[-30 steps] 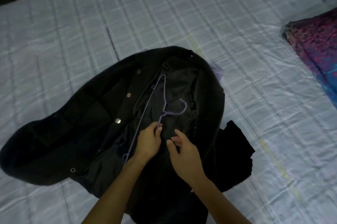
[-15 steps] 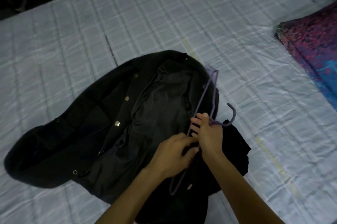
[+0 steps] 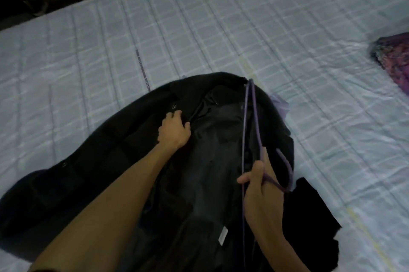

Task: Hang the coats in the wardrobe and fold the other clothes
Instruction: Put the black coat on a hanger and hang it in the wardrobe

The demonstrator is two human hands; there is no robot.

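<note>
1. The right hand (image 3: 263, 203) now holds the purple hanger (image 3: 249, 139) alone, fingers curled around its neck.
2. Beyond it, the left hand (image 3: 173, 131) has let go, fingers clutching the black coat (image 3: 99, 170) front, likely opening it for insertion.
</note>
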